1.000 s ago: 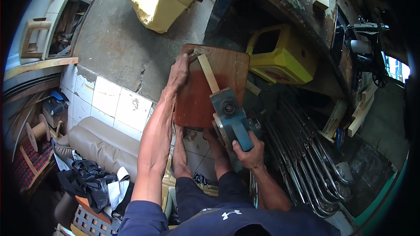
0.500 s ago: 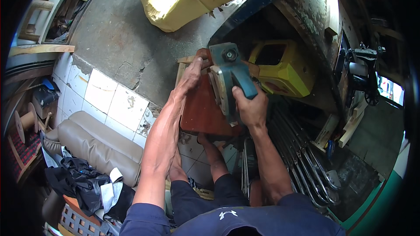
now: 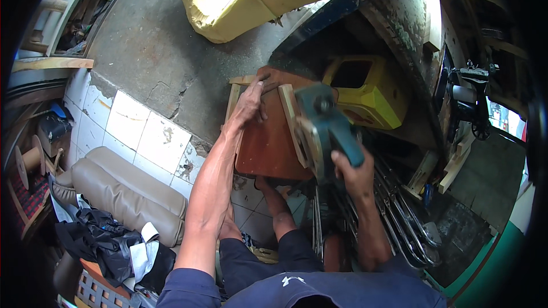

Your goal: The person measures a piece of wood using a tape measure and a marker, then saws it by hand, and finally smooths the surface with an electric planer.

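Note:
My right hand [image 3: 356, 175] is closed round the rear handle of a teal electric planer [image 3: 321, 122]. The tool looks slightly smeared by motion and is tilted on its side, just right of a pale wooden strip [image 3: 290, 115]. This strip stands along the right side of a reddish-brown board [image 3: 267, 145]. Over the board's far left part, my left hand [image 3: 249, 105] lies with its fingers stretched out and apart. Another pale strip [image 3: 232, 101] shows beside its wrist. What its fingertips press on is partly hidden.
A yellow box-like casing [image 3: 371, 94] stands right of the board. Chromed metal tubes [image 3: 402, 211] lean near my right forearm. At left lie a beige padded cushion [image 3: 128, 185] and dark cloth scraps [image 3: 97, 239]. A large yellow padded piece [image 3: 222, 14] hangs over the far side.
The planer has moved right and slightly nearer with my right hand, uncovering the right wooden strip. My left hand stays in nearly the same place, its fingers now more plainly visible.

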`<state>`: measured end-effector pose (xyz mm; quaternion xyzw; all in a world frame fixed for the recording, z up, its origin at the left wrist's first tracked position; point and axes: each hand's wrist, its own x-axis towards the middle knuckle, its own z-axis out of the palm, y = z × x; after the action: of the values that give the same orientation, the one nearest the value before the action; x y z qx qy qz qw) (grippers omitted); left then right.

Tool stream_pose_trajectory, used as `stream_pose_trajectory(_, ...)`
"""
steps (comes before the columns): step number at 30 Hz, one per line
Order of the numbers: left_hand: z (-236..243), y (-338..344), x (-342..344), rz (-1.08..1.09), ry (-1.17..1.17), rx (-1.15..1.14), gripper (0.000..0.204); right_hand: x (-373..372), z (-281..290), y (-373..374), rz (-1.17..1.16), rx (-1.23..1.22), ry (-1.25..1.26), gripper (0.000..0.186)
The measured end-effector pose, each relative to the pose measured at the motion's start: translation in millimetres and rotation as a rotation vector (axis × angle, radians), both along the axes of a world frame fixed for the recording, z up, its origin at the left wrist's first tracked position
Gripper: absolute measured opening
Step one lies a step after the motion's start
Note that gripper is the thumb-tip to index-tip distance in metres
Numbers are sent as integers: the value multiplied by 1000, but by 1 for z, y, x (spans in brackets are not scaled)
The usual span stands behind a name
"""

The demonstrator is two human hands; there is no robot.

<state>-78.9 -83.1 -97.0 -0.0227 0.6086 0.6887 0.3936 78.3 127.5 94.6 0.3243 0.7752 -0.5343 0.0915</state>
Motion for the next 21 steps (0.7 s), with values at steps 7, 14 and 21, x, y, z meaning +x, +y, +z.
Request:
stream_pose_trajectory(7, 21, 71, 58, 51, 701, -673, 78, 154, 29, 19, -274, -43, -150, 32)
stream_pose_trajectory(14, 84, 129, 43, 78, 580, -483, 79, 210, 39, 44, -294, 32, -166, 39)
stream_pose_trajectory(21, 236, 305, -115, -83, 1609, -301, 47, 256, 40, 51, -516, -54, -139, 41)
